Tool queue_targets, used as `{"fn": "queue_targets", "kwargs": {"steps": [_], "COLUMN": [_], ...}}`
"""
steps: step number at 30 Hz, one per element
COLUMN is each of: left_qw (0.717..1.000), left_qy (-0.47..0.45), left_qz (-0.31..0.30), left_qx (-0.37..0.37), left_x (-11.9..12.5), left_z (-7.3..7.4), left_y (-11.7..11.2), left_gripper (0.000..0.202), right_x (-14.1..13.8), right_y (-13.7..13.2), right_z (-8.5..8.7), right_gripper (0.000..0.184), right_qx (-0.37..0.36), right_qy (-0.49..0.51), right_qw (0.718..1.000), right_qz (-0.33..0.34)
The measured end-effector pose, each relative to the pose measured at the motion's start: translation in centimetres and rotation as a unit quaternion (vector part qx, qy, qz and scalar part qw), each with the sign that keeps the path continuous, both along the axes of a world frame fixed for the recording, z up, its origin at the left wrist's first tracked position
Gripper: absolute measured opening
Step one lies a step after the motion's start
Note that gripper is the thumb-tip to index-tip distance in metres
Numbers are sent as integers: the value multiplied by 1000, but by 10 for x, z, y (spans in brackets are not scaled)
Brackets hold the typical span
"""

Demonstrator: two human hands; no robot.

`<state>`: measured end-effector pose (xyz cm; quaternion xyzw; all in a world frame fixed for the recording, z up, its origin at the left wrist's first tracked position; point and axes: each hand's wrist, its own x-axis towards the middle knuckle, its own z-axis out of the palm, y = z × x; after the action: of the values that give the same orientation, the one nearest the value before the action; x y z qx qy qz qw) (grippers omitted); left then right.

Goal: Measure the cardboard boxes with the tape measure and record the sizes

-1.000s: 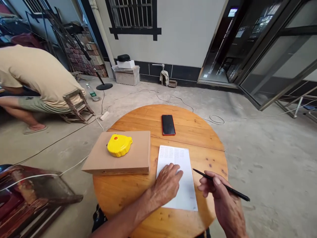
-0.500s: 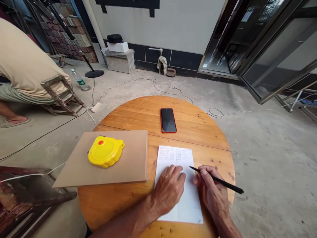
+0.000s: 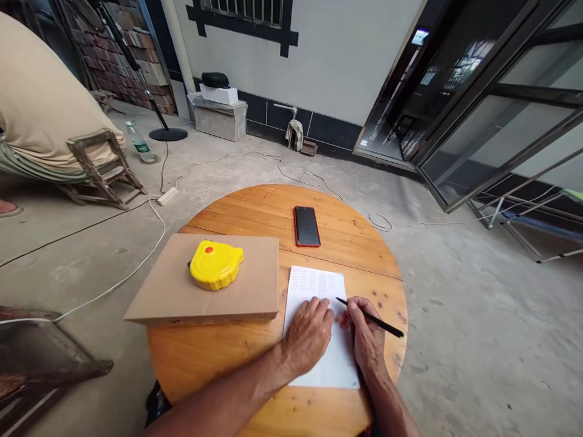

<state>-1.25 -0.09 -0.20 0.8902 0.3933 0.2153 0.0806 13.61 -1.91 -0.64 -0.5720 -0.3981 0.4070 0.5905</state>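
Observation:
A sheet of white paper (image 3: 325, 367) lies on the round wooden table (image 3: 218, 358), with rows of small handwriting across its upper part. My left hand (image 3: 310, 334) rests on the paper's left half, below the writing, fingers slightly bent and nothing seen in them. Pinched in my right hand (image 3: 368, 337) is a black pen (image 3: 385, 326), slanting up to the left, its tip at the paper just under the written rows. Whether the tip touches I cannot tell. Beyond the paper lies a phone (image 3: 306, 226) in a red case, its screen dark.
A flat cardboard box (image 3: 257, 297) on the table's left bears a yellow case with a red button (image 3: 216, 267). A person (image 3: 45, 103) sits on a low wooden chair (image 3: 104, 170) at left. A bottle (image 3: 140, 144), cables and a power strip (image 3: 167, 196) lie around the floor.
The view has shifted, so the table and hands appear farther left. Both hands keep nearly the same places on the paper, and the right still holds the pen.

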Motion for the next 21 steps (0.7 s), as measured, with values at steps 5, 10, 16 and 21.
{"fn": "queue_targets", "kwargs": {"steps": [5,10,16,21], "left_qw": [1000,1000,999,999], "left_qy": [6,9,18,30], "left_qz": [5,5,6,3], "left_qx": [1,-17,-35,-37], "left_x": [0,0,0,1], "left_z": [-4,-6,-2,-3], "left_y": [0,-2,0,1], "left_gripper": [16,24,31,36], "right_x": [1,11,19,12], "right_y": [-2,1,30,43], "right_z": [-4,9,29,17], "right_gripper": [22,23,22,25], "right_qx": [-2,-38,-19,-11], "right_qy": [-7,-10,-122,-156], "right_qw": [1000,999,991,986], "right_qz": [-4,21,51,59]}}
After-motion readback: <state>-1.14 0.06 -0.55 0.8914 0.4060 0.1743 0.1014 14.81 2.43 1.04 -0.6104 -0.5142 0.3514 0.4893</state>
